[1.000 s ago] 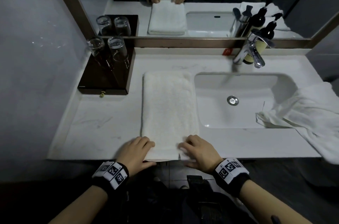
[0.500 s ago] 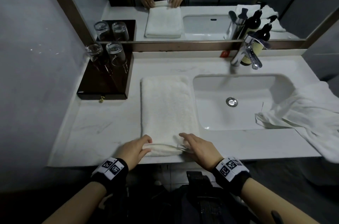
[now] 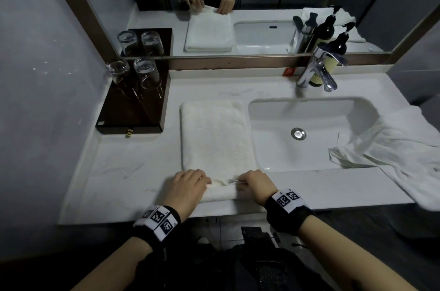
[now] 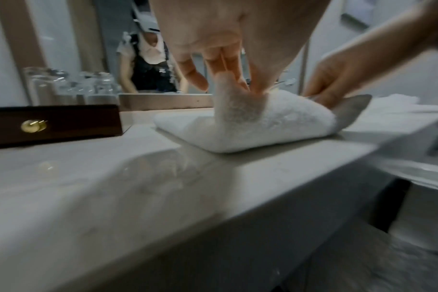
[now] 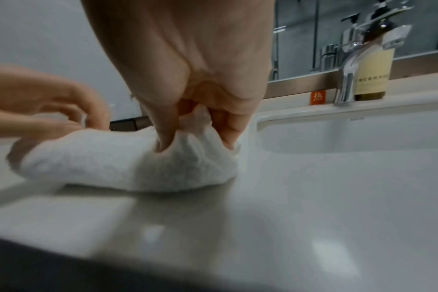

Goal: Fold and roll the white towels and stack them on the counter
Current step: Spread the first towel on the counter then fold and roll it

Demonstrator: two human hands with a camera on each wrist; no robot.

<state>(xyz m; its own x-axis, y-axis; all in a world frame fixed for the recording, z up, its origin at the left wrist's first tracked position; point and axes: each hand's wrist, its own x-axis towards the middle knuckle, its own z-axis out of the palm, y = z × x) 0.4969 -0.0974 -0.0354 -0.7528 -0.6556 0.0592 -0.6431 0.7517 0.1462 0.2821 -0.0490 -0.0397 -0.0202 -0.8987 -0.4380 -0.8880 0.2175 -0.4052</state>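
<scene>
A folded white towel (image 3: pixel 214 138) lies lengthwise on the white counter (image 3: pixel 133 171), just left of the sink. Its near end is turned over into a short roll (image 3: pixel 220 192). My left hand (image 3: pixel 188 183) grips the roll's left end, fingers curled over it (image 4: pixel 228 79). My right hand (image 3: pixel 252 183) pinches the roll's right end between thumb and fingers (image 5: pixel 195 126). A second white towel (image 3: pixel 390 148) lies crumpled at the right, draped over the sink's edge and the counter front.
A sink basin (image 3: pixel 309 128) with a chrome tap (image 3: pixel 319 71) fills the counter's right half. A dark wooden tray (image 3: pixel 133 109) with two upturned glasses (image 3: pixel 145 71) stands at the back left. Pump bottles (image 3: pixel 333 52) stand behind the tap. A mirror (image 3: pixel 238 5) backs the counter.
Both hands lifted the towel's near edge and turned it over away from me, so a short roll has formed at the near end. The hands moved slightly forward with it.
</scene>
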